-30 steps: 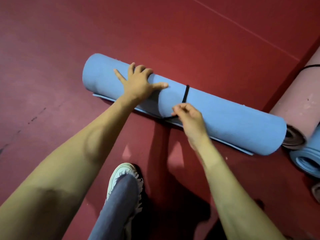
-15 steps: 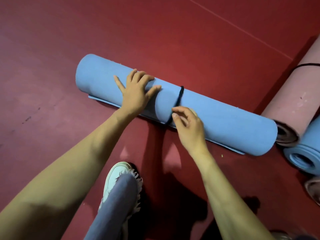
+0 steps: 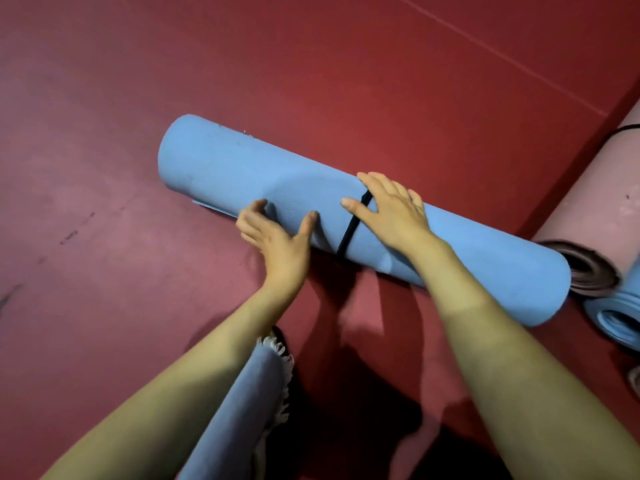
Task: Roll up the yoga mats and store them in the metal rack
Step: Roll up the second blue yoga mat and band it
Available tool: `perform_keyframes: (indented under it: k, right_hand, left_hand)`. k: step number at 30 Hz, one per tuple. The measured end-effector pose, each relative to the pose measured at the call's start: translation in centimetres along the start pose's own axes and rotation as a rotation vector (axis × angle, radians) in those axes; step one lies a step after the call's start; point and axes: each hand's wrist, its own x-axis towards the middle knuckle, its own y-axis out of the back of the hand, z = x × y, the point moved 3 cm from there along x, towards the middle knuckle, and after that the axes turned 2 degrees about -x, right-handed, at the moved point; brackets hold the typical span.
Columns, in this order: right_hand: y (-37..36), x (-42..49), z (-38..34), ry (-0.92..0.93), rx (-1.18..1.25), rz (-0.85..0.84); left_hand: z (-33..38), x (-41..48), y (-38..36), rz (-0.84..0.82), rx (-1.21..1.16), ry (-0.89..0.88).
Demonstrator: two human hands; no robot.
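Note:
A blue yoga mat (image 3: 221,171) lies rolled up on the red floor (image 3: 104,271), slanting from upper left to lower right. A black band (image 3: 349,232) circles its middle. My left hand (image 3: 277,237) is at the roll's near side, just left of the band, with bent fingers and the thumb set against the mat. My right hand (image 3: 391,209) lies flat on top of the roll, fingers spread, covering the upper part of the band. The metal rack is not in view.
At the right edge a pink rolled mat (image 3: 595,209) with a dark inner side lies beside a second blue roll (image 3: 616,317); part of another roll's end (image 3: 635,379) shows below them. My jeans leg (image 3: 242,410) is between my arms.
My left hand slid from the top of the roll down to its near side. My right hand let go of the band and moved up onto the top of the roll.

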Motion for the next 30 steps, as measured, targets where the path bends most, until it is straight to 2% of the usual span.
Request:
perform_keyframes:
  k: [4,6,9,11,15,20,25,30]
  right_hand:
    - [1.0,0.5,0.3,0.024,0.016,-0.048]
    - [1.6,0.6,0.6,0.045,0.006,-0.130]
    - [2.0,0.5,1.5,0.005,-0.053,-0.241]
    - [2.2,0.3,2.3,-0.034,-0.087,-0.237]
    - [3.2,-0.1,2.8,-0.070,-0.057,-0.147]
    - [3.8,-2.0,3.6,-0.240,0.098,-0.010]
    - [1.0,-3.6,7.3,-0.489,0.544,0.011]
    - [1.3,-2.0,9.5,-0.537,0.765,0.145]
  left_hand:
    - [0.4,-0.3,-1.7,0.028,-0.120,0.415]
    - [-0.5,-0.2,-2.1,-0.022,-0.166,0.634]
    - [-1.4,-0.2,-2.9,-0.234,-0.417,0.764]
    - [-1.2,-0.4,-3.4,-0.302,-0.562,0.798]
    - [-0.1,0.1,-4.0,-0.304,-0.646,0.703]
    - [2.8,1.9,-4.9,-0.468,-0.609,0.436]
    - [3.5,0.8,-8.7,-0.716,-0.382,0.323]
    - [4.4,-0.2,-10.3,-0.689,-0.247,0.239]
